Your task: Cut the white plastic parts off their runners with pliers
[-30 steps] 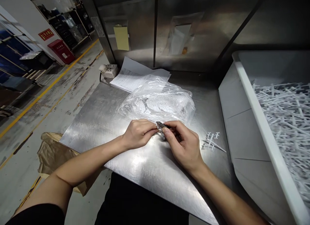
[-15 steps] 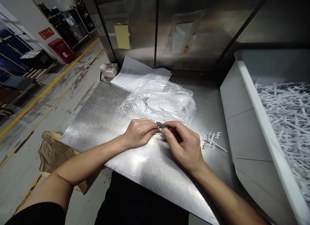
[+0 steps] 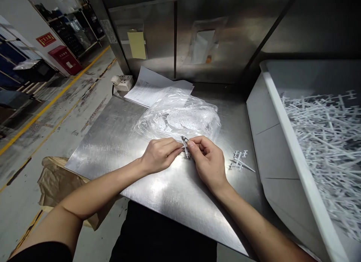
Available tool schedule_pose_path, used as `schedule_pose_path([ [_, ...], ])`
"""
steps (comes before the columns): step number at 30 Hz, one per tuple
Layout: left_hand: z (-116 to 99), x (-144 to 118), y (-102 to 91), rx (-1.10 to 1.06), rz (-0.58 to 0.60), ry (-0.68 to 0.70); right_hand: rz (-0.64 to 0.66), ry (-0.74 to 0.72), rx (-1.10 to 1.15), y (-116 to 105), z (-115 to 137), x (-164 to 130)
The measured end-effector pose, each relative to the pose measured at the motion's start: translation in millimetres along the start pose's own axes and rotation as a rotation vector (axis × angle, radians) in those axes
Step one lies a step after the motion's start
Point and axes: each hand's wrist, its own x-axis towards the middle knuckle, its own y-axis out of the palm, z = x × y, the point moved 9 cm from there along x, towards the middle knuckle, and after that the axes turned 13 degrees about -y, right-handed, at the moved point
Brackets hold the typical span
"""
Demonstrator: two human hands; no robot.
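My left hand pinches one end of a small white plastic sprue, a stem with short cross branches. Between the thumb and fingers of my right hand is a small metal nail clipper, tilted with its end at the sprue. Both hands meet just above the steel table, in front of a clear plastic bag with small pale pieces in it. Right of my right hand lies another branched white sprue, flat on the metal. My fingers hide part of the clipper.
A large pale bin full of white sprues borders the steel table on the right. Behind the bag are printed sheets and a power socket. Brown paper sits beyond the left edge.
The clipper has turned to point more upward in my right hand. The sprue's branches now show between my hands. The view has shifted slightly to the right.
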Motion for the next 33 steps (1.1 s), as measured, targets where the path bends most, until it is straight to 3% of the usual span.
schedule_pose_path([
  [8,15,6,-24.7,-0.063,-0.076,-0.114,-0.057,-0.033,0.026,-23,-2,6],
  [13,24,5,-33.2,-0.180,-0.135,-0.184,0.039,-0.129,-0.055,-13,8,6],
  [33,20,3,-27.9,-0.187,-0.089,-0.142,0.090,-0.199,-0.185,-8,19,4],
])
